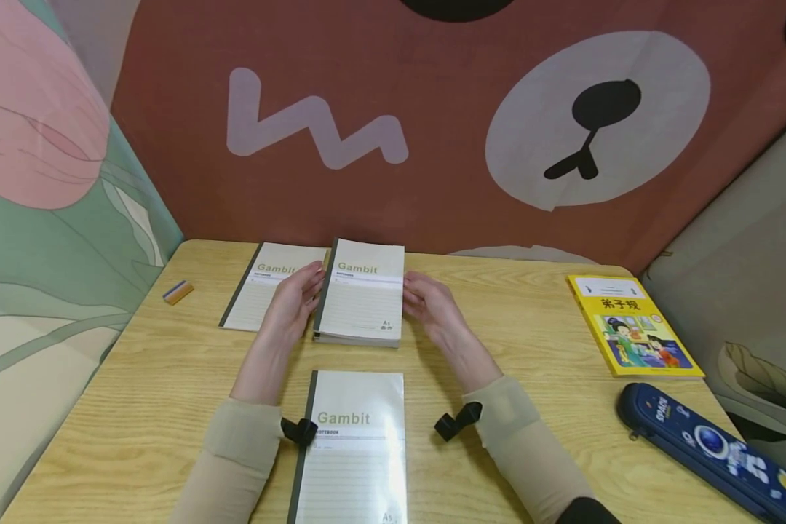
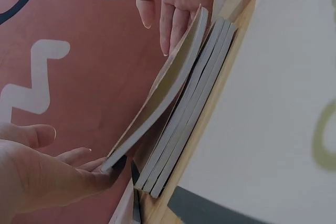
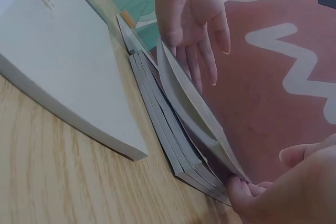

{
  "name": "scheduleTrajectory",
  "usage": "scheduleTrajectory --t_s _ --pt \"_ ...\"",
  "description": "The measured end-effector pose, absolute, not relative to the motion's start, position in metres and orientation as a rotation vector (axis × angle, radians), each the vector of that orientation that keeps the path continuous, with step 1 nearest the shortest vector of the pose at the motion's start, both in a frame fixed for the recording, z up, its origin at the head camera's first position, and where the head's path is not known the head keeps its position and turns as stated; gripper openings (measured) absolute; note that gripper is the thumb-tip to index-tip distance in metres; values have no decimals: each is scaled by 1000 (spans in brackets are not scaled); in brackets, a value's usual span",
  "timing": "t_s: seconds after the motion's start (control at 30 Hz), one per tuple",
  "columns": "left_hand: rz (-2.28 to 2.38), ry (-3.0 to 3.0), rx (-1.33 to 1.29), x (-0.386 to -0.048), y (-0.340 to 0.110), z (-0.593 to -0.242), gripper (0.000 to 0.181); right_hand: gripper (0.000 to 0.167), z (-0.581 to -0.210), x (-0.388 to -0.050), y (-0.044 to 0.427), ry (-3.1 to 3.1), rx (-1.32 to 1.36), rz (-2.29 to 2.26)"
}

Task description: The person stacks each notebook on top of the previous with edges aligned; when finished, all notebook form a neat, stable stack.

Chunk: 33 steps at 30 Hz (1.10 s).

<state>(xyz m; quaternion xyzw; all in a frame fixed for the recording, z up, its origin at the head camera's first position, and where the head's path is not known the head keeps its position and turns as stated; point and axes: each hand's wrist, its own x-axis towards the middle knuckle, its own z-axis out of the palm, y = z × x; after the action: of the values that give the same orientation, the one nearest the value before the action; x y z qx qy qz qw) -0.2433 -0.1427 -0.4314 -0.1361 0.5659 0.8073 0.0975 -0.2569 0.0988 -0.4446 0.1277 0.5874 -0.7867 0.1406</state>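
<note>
A stack of Gambit notebooks (image 1: 362, 291) stands at the back of the table between the hands. Its top notebook (image 2: 163, 93) (image 3: 191, 98) is tilted up and bowed, apart from the ones below (image 2: 191, 111) (image 3: 163, 119). The left hand (image 1: 292, 304) (image 2: 47, 177) touches that notebook's left edge with extended fingers, its thumb off the cover. At the opposite edge, the right hand (image 1: 437, 309) (image 3: 289, 182) has its fingertips on the notebook, thumb raised clear. Another Gambit notebook (image 1: 356, 458) lies nearer the person, between the forearms.
Left of the stack lies another Gambit notebook (image 1: 245, 302), partly behind the left hand. An orange-and-blue eraser-like block (image 1: 178, 292) lies farther left. On the right are a yellow book (image 1: 635, 327) and a dark blue pencil case (image 1: 714, 451). A printed curtain hangs behind the table.
</note>
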Motion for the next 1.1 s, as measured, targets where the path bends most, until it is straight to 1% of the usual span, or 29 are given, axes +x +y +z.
scheduleTrajectory --t_s 0.63,1.1 --pt "2282 1811 -398 -244 -143 -440 57 52 -446 -257 98 1709 331 -2250" --pt "2227 1866 -381 -245 -139 -439 66 52 -443 -255 95 1777 300 -2229"
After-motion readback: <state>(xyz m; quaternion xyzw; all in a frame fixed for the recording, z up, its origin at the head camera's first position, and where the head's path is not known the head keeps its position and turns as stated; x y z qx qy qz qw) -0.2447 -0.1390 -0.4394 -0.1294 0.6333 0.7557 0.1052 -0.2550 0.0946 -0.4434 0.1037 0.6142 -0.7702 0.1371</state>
